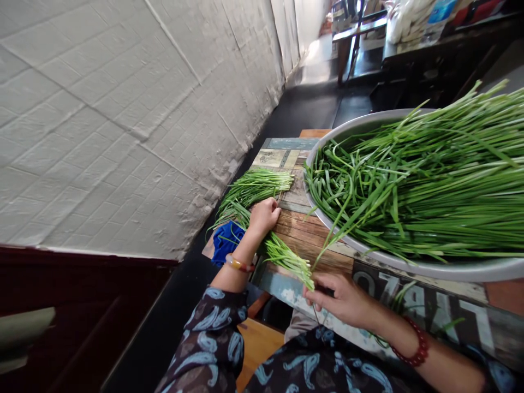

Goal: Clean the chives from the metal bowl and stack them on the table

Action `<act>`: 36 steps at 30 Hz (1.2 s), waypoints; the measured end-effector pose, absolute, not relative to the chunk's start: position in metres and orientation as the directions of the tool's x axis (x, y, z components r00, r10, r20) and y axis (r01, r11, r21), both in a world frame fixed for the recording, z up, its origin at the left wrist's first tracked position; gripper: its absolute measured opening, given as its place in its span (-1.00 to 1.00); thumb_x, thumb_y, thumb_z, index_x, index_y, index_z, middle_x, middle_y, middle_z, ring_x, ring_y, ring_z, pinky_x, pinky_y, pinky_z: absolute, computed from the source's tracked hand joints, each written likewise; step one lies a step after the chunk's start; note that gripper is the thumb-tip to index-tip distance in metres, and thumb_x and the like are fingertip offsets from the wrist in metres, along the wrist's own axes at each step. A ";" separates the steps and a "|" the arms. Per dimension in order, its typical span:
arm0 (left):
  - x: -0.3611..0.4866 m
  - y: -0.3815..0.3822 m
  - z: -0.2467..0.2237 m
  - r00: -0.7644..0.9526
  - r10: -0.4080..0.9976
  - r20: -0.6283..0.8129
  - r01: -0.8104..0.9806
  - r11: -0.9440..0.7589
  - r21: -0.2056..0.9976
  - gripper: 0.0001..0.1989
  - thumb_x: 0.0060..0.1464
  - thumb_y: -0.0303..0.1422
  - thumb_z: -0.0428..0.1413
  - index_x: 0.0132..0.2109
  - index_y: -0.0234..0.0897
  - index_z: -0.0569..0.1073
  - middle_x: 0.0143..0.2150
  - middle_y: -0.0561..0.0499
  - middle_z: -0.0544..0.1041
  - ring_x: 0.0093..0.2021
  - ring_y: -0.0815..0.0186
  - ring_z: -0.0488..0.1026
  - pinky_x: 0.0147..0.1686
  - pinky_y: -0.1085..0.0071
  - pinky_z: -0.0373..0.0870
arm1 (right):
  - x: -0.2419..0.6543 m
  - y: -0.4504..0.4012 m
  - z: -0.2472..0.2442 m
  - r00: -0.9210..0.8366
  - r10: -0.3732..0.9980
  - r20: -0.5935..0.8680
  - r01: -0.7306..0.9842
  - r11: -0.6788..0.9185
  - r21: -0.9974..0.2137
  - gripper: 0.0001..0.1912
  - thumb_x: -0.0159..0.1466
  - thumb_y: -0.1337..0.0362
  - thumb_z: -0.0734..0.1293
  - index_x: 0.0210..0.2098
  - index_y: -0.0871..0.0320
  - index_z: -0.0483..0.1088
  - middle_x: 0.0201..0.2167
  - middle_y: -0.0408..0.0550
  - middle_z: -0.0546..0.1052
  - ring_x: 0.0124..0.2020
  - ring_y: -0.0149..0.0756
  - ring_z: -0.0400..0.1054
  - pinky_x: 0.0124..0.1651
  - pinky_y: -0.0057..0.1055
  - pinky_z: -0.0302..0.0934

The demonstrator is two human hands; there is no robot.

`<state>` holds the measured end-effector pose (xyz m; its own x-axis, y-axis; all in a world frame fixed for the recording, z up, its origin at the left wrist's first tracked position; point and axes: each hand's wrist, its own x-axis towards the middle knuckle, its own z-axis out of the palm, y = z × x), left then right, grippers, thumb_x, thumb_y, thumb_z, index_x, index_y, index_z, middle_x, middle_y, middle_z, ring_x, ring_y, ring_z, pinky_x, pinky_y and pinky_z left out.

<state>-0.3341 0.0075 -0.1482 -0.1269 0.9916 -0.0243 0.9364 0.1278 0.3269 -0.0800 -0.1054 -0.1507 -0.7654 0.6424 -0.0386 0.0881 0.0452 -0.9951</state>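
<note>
My left hand (pixel 265 216) is closed around the middle of a small bunch of garlic chives (pixel 289 256), held low over the table's near edge with its pale stem ends pointing right. My right hand (pixel 341 297) pinches at those stem ends, thumb and forefinger together; a thin strand hangs below the fingertips. Just beyond my left hand lies a larger pile of garlic chives (pixel 260 186), its cut ends lined up to the right. A big grey basin (pixel 413 266) heaped with loose garlic chives stands to the right, some leaves drooping over its rim.
A patterned wood-plank table (pixel 315 226) carries everything. A blue cloth (pixel 225 243) lies at its left end. Chive scraps (pixel 446 326) rest near my right forearm. The white brick-patterned wall (pixel 123 125) runs along the left. Another table (pixel 442 46) with bags stands behind.
</note>
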 end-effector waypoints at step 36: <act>-0.385 -0.071 -0.002 0.068 0.941 0.330 0.257 -0.336 0.906 -0.53 -0.08 0.08 0.25 -0.21 -0.21 0.52 -0.33 -0.02 0.57 -0.19 0.09 0.59 -0.22 0.20 0.56 | -0.134 -0.110 0.077 -0.480 0.779 0.402 -0.003 0.457 -0.890 -0.70 0.36 0.14 0.27 -0.24 0.27 0.51 -0.51 -0.34 0.50 -0.58 -0.69 0.42 -0.52 -0.78 0.14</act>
<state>-0.3854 -0.0710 -0.0023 0.0683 0.9414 0.3302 0.2573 -0.3364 0.9059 -0.1339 -0.1097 0.0769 -0.4804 0.7794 0.4021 -0.0034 0.4569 -0.8895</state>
